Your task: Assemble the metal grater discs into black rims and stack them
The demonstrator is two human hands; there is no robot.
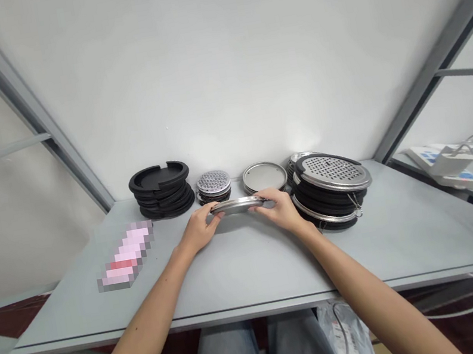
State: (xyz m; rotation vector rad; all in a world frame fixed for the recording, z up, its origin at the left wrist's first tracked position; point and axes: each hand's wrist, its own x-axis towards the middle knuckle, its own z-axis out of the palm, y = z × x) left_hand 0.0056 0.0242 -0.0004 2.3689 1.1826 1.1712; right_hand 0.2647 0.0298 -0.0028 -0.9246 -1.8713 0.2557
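Your left hand (pixel 200 228) and right hand (pixel 282 210) have a closed grip on the metal disc's (pixel 236 203) opposite edges at twelve o'clock, not yet set down; black rings (pixel 163 194) stacked at eleven, mixed pile (pixel 330 192) at one.

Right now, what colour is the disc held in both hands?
The disc is shiny silver, shown in the head view.

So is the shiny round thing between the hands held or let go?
Held: the left hand and right hand grip opposite sides of the metal piece.
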